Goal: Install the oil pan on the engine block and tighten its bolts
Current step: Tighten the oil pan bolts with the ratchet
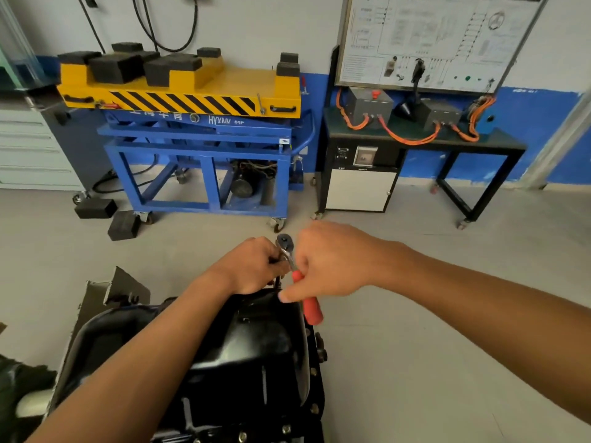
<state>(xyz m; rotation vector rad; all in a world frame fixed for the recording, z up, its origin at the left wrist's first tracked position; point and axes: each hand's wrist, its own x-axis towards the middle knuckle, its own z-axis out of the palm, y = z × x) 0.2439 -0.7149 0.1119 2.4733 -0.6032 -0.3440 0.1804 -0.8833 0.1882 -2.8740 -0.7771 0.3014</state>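
My right hand (329, 260) grips the red-handled steel ratchet (311, 306), left hand (252, 266) pinching its shaft at the far rim of the black pressed-steel oil pan (256, 340), which sits on the grey engine block (96, 302). The pan is stiff and likely oily, so I'd hold the handle low.

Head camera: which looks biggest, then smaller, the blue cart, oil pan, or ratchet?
1. The blue cart and oil pan look about alike; the pan is nearer, so no ranking.
2. The ratchet is smallest.

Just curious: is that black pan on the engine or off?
On: the oil pan sits flange-down, with bolts seated along its rim.
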